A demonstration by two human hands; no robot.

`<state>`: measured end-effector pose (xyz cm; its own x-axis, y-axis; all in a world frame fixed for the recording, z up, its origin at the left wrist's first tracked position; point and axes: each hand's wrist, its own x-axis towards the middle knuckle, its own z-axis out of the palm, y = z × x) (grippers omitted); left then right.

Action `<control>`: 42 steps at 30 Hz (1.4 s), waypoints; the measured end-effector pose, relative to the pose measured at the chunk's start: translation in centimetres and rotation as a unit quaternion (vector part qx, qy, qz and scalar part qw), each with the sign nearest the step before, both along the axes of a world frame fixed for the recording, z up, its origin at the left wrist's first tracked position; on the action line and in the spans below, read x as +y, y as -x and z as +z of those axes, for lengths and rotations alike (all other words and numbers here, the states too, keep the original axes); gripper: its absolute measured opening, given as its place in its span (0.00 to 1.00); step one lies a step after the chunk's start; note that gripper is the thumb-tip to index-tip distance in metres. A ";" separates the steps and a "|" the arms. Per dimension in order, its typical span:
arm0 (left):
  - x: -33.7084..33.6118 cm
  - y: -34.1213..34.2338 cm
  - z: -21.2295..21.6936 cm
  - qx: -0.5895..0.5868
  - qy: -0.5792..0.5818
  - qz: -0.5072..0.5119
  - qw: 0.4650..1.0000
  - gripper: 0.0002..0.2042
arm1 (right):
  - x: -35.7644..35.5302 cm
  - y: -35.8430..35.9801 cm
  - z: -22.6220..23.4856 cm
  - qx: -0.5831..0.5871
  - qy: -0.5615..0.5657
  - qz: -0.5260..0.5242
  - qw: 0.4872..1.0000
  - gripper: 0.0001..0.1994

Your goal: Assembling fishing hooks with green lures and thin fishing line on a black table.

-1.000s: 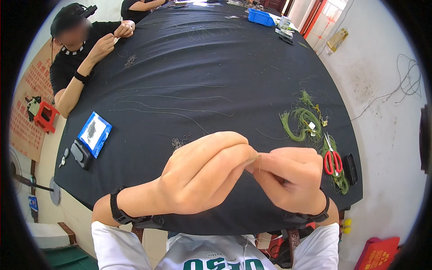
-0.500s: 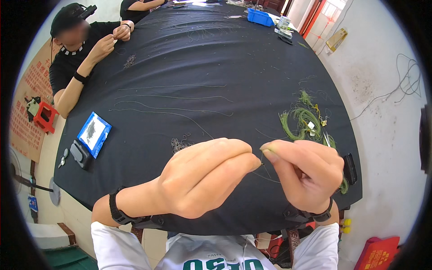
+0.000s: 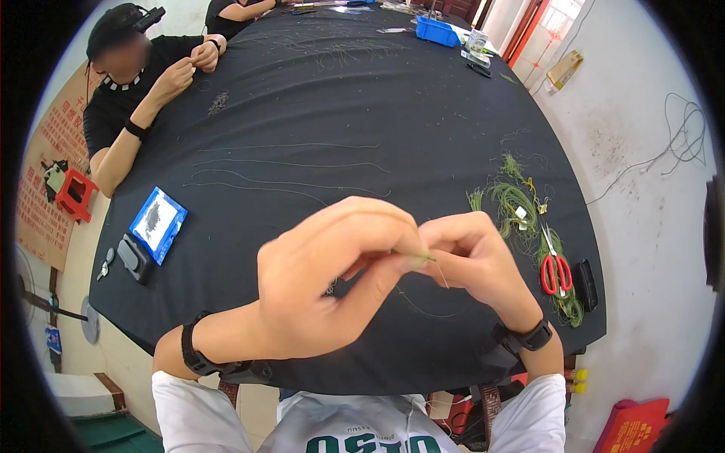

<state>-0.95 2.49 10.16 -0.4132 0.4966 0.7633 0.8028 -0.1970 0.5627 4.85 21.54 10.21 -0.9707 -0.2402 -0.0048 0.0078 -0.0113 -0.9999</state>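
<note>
My left hand and my right hand meet close to the camera above the near edge of a black table. Their fingertips pinch a thin greenish thread between them, and a fine strand hangs down from it. Both wrists wear dark bands. Several long thin threads lie stretched across the cloth beyond my hands.
A tangle of green thread and red-handled scissors lie at the right, with a small black box beside them. A blue tray and a dark case sit at the left. A person in black works at the far left; a blue bin stands far back.
My right hand pulled out to the right away from the left, then came back, and the fingertips are together again on the thread.
</note>
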 end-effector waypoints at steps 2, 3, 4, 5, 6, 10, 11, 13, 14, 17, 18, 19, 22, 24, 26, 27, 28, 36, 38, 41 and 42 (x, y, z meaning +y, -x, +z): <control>0.0 -0.2 0.2 -0.066 -0.005 -0.025 0.998 0.03 | 0.6 0.9 -1.2 -0.003 0.009 0.028 1.000 0.08; 0.0 -0.4 0.5 -0.179 -0.009 -0.080 0.981 0.03 | 0.9 1.2 -1.8 -0.006 0.007 0.041 0.999 0.08; -0.2 -0.3 0.5 -0.290 -0.016 -0.134 0.948 0.04 | 0.8 1.8 -2.3 -0.010 0.002 0.056 0.998 0.08; -0.4 -0.2 0.5 -0.290 -0.018 -0.133 0.948 0.04 | 0.9 2.3 -2.8 -0.009 -0.010 0.066 0.998 0.08; -0.5 -0.1 0.5 -0.327 -0.025 -0.148 0.933 0.04 | 0.9 2.7 -3.2 -0.009 -0.012 0.067 0.998 0.08; -0.2 0.2 0.5 -0.379 -0.027 -0.171 0.909 0.04 | 2.5 3.3 -3.6 -0.025 -0.042 0.094 0.994 0.10; -0.2 0.1 0.6 -0.379 -0.027 -0.171 0.909 0.04 | 2.8 3.3 -3.4 -0.031 -0.084 0.102 0.991 0.11; -0.2 -0.1 0.9 -0.333 -0.025 -0.139 0.932 0.04 | 3.1 3.4 -3.4 0.001 -0.098 0.078 0.992 0.13; -0.3 -0.1 1.1 -0.332 -0.025 -0.137 0.933 0.04 | 3.0 3.4 -3.1 0.031 -0.111 0.054 0.992 0.16; -0.4 0.2 1.1 -0.232 0.019 -0.058 0.971 0.04 | 3.7 3.3 -1.6 0.094 -0.095 -0.048 0.990 0.17; -0.4 0.5 0.9 -0.119 0.028 -0.014 0.992 0.04 | 3.6 3.2 -1.5 0.130 -0.072 -0.110 0.983 0.15; -0.4 0.7 0.8 -0.002 0.038 0.032 0.999 0.05 | 3.0 2.9 -0.8 0.169 -0.128 -0.178 0.961 0.09; -0.2 0.8 0.8 0.065 0.030 0.070 0.995 0.07 | 0.8 1.1 1.1 0.237 -0.189 -0.200 0.932 0.08; 0.0 0.9 0.6 0.071 0.022 0.078 0.994 0.07 | -0.3 0.2 1.5 0.240 -0.161 -0.149 0.946 0.07; 0.1 0.9 0.6 0.079 0.017 0.086 0.993 0.07 | -1.0 -0.1 1.6 0.225 -0.123 -0.111 0.960 0.06; 0.1 0.9 0.7 0.084 0.020 0.086 0.993 0.07 | -1.2 -0.1 1.5 0.218 -0.119 -0.104 0.963 0.07; 0.1 1.0 0.7 0.088 0.020 0.085 0.992 0.07 | -1.5 -0.1 1.6 0.219 -0.119 -0.104 0.963 0.07; 0.0 1.3 0.9 0.087 0.022 0.104 0.990 0.06 | 0.4 0.8 1.9 0.415 -0.422 -0.353 0.725 0.09; 0.0 1.3 1.0 0.089 0.021 0.105 0.990 0.06 | 0.4 0.6 2.5 0.471 -0.441 -0.398 0.652 0.09; -0.1 1.1 1.0 0.083 0.025 0.100 0.991 0.06 | -0.4 -0.5 3.2 0.435 -0.364 -0.295 0.769 0.06; -0.1 1.0 1.0 0.085 0.029 0.103 0.991 0.06 | -1.0 -0.8 3.0 0.364 -0.308 -0.211 0.853 0.05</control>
<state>-1.95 2.36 11.18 -0.3778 0.4610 0.8030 0.9069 0.0096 0.4212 5.63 20.57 13.25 -0.7691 -0.0377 0.6381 -0.4930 0.6703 -0.5547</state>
